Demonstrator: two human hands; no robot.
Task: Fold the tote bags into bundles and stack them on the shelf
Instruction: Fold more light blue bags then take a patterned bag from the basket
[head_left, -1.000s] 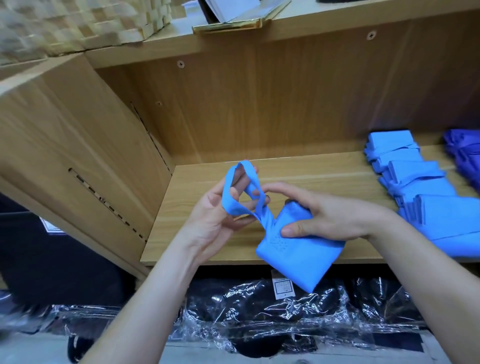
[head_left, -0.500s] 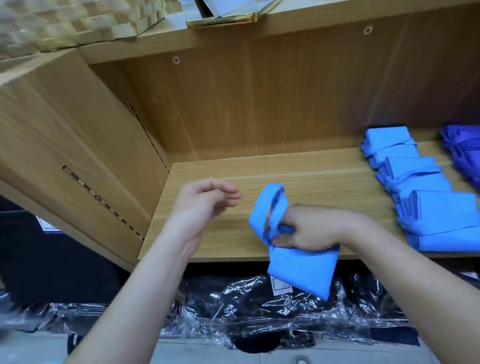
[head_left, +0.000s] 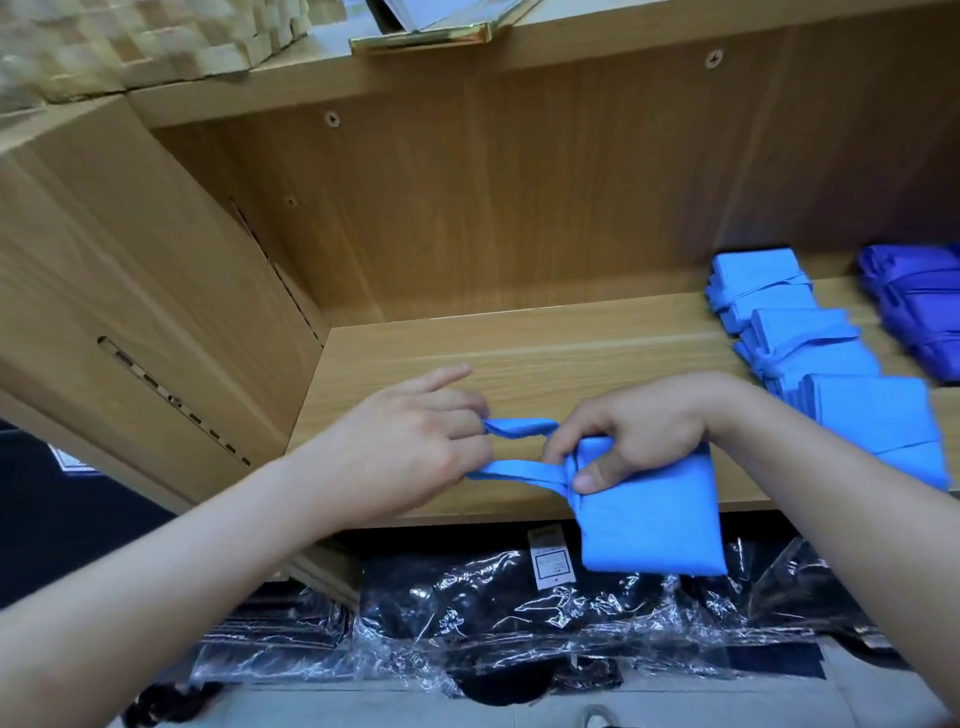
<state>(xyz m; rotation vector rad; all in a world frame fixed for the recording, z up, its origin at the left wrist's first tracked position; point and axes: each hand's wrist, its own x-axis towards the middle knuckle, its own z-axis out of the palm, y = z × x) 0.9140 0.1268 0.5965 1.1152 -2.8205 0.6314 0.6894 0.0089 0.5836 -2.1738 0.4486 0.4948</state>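
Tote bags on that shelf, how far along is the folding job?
Done: three tied light-blue fabric bundles lie on the wooden shelf, beside purple fabric bundles. In hand: the right hand grips a folded light-blue tote bag while the left hand holds its strap loop. Left: finishing the tie and shelving it.

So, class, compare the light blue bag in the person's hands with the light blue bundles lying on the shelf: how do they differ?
The held bag hangs past the shelf edge; the bundles lie on it. The held bag's straps stretch between the left hand and right hand; the bundles' straps wrap round them. Hands grip the held bag; none touches the bundles. Both are folded and light blue.
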